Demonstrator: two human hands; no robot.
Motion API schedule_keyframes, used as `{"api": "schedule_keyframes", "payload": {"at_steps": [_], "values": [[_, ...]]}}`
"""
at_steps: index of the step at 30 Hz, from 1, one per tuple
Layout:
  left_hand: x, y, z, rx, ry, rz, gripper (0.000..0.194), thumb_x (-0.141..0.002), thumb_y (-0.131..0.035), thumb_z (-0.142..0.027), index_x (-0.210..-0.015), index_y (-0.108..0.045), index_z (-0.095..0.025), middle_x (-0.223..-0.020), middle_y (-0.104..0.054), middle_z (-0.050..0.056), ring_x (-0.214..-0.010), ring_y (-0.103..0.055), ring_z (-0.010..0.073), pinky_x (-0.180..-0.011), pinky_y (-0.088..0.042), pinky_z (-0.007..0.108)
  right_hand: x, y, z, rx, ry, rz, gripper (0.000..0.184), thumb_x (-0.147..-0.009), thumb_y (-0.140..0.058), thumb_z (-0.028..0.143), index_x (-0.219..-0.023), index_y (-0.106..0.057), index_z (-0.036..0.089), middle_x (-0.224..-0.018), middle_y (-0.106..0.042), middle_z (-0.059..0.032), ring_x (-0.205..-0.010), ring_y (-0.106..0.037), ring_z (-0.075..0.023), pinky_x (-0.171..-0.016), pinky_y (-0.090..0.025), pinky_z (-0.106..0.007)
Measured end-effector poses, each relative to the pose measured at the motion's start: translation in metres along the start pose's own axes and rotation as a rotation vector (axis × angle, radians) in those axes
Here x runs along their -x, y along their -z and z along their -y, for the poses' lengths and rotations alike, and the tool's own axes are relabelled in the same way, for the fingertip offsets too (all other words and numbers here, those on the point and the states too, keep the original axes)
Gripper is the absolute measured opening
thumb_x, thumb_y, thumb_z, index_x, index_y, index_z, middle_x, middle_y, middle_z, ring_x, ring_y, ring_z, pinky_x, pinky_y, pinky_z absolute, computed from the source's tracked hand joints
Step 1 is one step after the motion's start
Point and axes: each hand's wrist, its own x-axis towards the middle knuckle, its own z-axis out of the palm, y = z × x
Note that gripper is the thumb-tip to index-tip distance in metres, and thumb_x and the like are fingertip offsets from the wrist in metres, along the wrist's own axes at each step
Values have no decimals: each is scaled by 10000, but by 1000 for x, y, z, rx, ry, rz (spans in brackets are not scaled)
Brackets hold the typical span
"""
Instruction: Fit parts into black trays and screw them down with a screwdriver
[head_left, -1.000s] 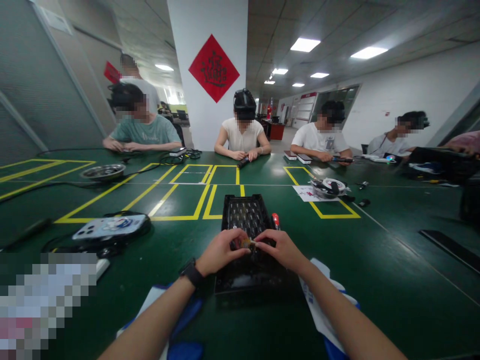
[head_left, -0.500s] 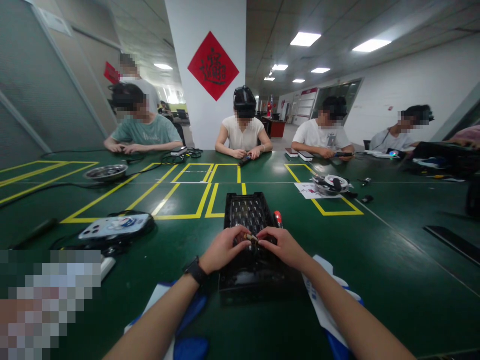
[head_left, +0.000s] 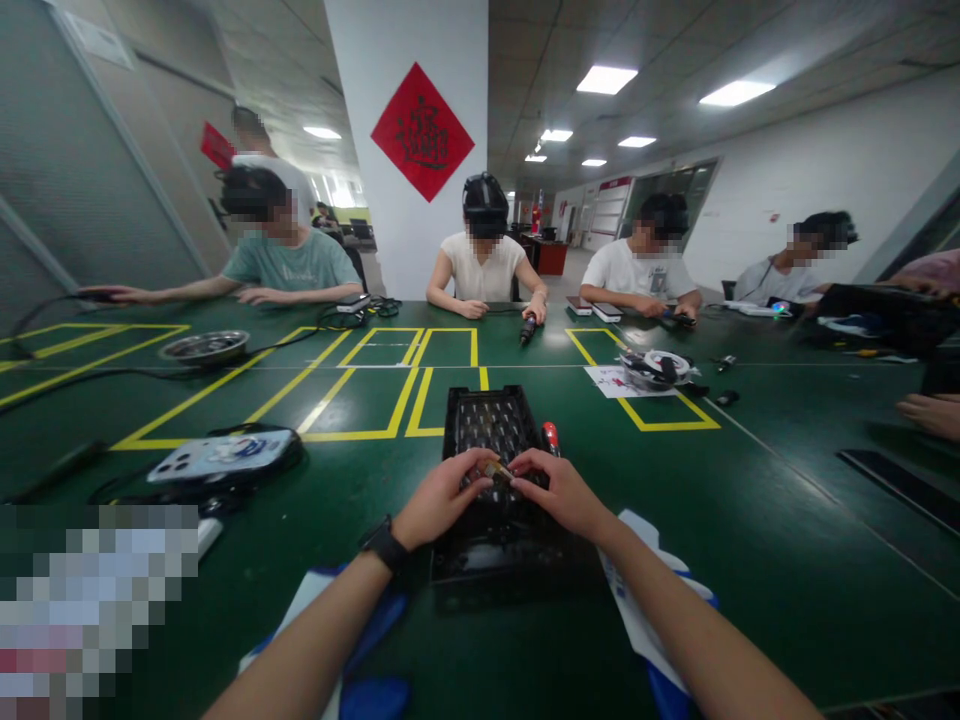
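Over an open black case (head_left: 480, 562), both my hands meet with bent fingers. My left hand (head_left: 444, 497) pinches a small yellowish, rod-like piece (head_left: 498, 470), too small and blurred to name. The fingertips of my right hand (head_left: 561, 492) close on the piece's other end. Below and beyond my fingers, rows of short shiny metal pieces (head_left: 487, 425) stand in the case; my hands hide some of them. A red-and-black handle (head_left: 551, 438) shows just right of the case, beside my right hand.
Blue-and-white gloves (head_left: 375, 700) lie under my forearms. At left are a phone (head_left: 225, 455) with cables and a metal bowl (head_left: 205, 347). A cable bundle (head_left: 660, 368) sits right of centre, a black strip (head_left: 900, 490) further right. Several people sit across the green table (head_left: 337, 520).
My hands stay over the case, and the small piece is tilted slightly differently. Across the table, one person has stretched an arm leftward; another person's dark tool now points down toward the table.
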Motion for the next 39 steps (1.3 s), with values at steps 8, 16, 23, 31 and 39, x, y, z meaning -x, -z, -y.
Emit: {"api": "schedule_keyframes", "payload": {"at_steps": [8,16,23,31,39], "values": [[0,1,6,-80,-63,-23,300,-791,-480,-387,-1084,-540,-387,-1044,-628,-29,-963,-556,203,-898,-409,396,0,1,0,132,37,-21,206,-815,-541,323,-936,-647,194,-920,-658,-46,-876,-563,-169,-810,-412,-321],[-6,-4,24,-294,-64,-281,258,-762,-550,-403,-993,-577,-290,-1120,-538,34,-1095,-465,235,-949,-359,432,0,6,3,166,15,-41,201,-807,-547,330,-895,-664,193,-878,-663,-48,-826,-571,-168,-780,-420,-323],[-6,6,52,-347,285,-358,267,-797,-466,-417,-951,-491,-200,-801,-558,41,-763,-565,204,-704,-444,340,3,6,15,0,70,115,207,-767,-600,342,-889,-677,195,-856,-665,-38,-803,-585,-148,-764,-438,-302],[-5,7,56,-323,380,-215,288,-855,-312,-453,-738,-473,-246,-723,-613,18,-695,-573,199,-629,-401,331,7,2,32,112,209,339,174,-759,-612,317,-874,-690,213,-818,-626,-30,-773,-557,-135,-730,-422,-278],[-7,3,55,-355,387,-213,318,-870,-245,-460,-744,-446,-247,-746,-610,25,-710,-578,210,-615,-389,333,10,-6,34,178,245,398,163,-761,-603,307,-856,-686,204,-800,-611,-20,-747,-545,-125,-681,-413,-252]]}}
